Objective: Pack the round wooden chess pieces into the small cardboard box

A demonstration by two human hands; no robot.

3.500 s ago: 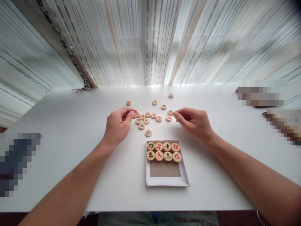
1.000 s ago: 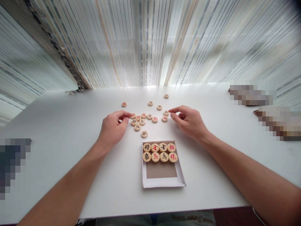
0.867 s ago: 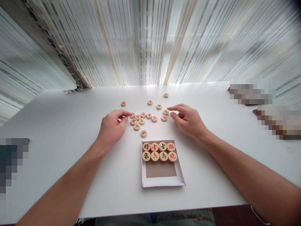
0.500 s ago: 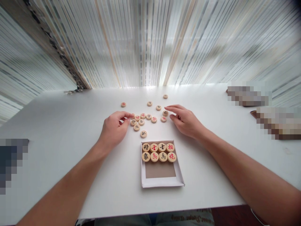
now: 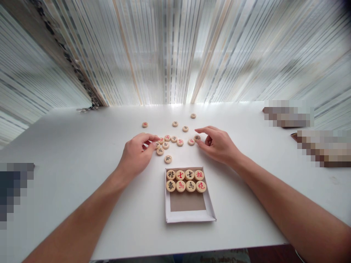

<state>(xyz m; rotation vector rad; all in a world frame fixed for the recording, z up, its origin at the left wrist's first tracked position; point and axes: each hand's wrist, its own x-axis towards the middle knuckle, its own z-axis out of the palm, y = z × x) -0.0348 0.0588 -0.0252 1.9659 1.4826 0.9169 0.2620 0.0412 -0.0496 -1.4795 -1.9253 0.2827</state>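
At the left end of a cluster of round wooden Chinese chess pieces [image 5: 165, 145], my left hand [image 5: 138, 151] has thumb and index finger curled together over a piece that they mostly cover. A red-marked piece [image 5: 161, 140] lies at the index fingertip. My right hand [image 5: 216, 144] is to the right of the cluster, thumb and index finger apart. Its thumb reaches a black-marked piece [image 5: 197, 138], which sits beside a red-marked piece [image 5: 191, 141]. Nearer me, a shallow white box [image 5: 189, 217] holds two rows of pieces at its far end, characters up; its brown bottom shows at the near end.
Loose pieces lie farther back, among them a red-marked one [image 5: 144, 124] and a black-marked one [image 5: 193, 115]. A striped curtain [image 5: 175, 51] hangs behind the white table [image 5: 131, 219]. Blurred-out objects lie at the right and left edges.
The black-marked piece by my right hand has slid toward me and slightly right. My left fingers have closed over a piece that showed partly before. The view has shifted slightly.
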